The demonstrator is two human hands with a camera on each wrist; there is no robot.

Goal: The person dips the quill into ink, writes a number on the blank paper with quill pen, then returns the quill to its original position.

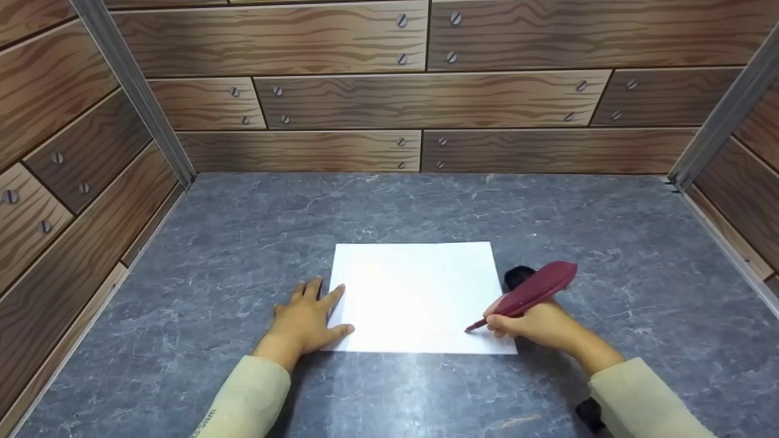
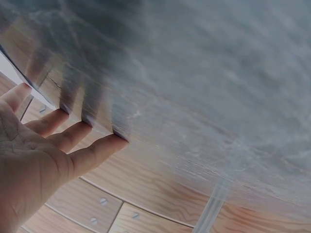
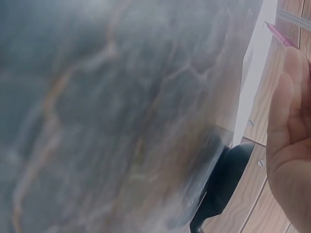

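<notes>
The paper (image 1: 420,298) is pinned at its left edge by the left hand (image 1: 307,319), fingers spread flat, so it likely won't slide while the feather pen (image 1: 526,295) is pinched in the right hand (image 1: 538,325) at the paper's lower right.

paper (image 1: 420,292): white | feather pen (image 1: 529,293): dark red | table (image 1: 426,207): grey marble veining | walls (image 1: 341,97): brown woodgrain

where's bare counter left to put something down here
Bare: the grey counter between the paper and back wall, and left of the left hand. Crowded: the paper's right edge, with right hand, feather pen, black object.
</notes>
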